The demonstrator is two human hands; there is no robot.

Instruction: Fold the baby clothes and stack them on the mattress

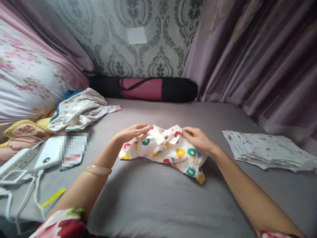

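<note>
A small white shirt [158, 150] with a collar and red, green, yellow and blue shapes lies bunched on the grey sheet [153, 201] in the middle. My left hand [135, 130] grips it beside the left side of the collar, thumb on top and the other fingers partly hidden by the cloth. At the collar's right side, my right hand [196, 136] pinches the shirt's edge between thumb and fingers. One sleeve hangs toward the lower right. A pale bangle [98, 169] circles my left wrist.
Folded white cloths [268, 150] lie at right, crumpled clothes [81, 109] at back left. A black and maroon bag [143, 88] lines the wall. At left are a power strip [18, 160], white power bank [49, 152], cables and a yellow strip [52, 198].
</note>
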